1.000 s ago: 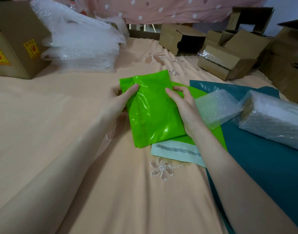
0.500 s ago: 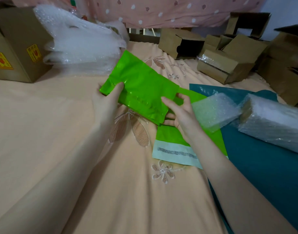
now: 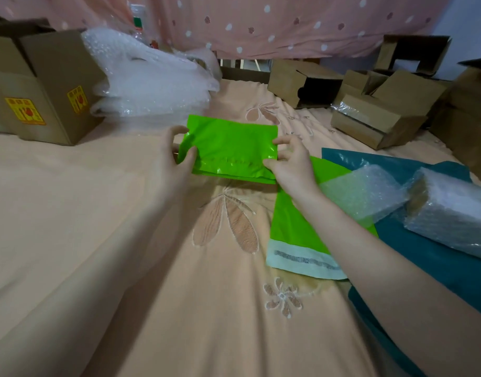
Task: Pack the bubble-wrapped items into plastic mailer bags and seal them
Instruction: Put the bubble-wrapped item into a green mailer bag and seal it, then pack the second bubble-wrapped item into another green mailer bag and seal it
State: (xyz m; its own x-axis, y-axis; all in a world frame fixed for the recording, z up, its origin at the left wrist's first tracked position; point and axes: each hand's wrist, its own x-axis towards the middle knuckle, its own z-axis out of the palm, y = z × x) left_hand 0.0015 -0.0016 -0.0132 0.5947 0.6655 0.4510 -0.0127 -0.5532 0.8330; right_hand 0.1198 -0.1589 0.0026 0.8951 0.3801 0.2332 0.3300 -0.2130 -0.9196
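A filled bright green mailer bag is held between both hands just above the peach bedsheet, its long side across my view. My left hand pinches its left end, my right hand pinches its right end. A flat, empty green mailer with a pale adhesive strip lies under my right forearm. To the right, a small bubble-wrapped item and a bigger bubble-wrapped box rest on teal mailers.
A heap of bubble wrap sits at the back left beside a cardboard box with yellow labels. Several open cardboard boxes stand at the back right. A dotted pink curtain hangs behind.
The green bag was lifted from the flat mailer, turned from upright to lying crosswise, and carried away from me toward the middle of the bed. Both hands shifted to its two ends.
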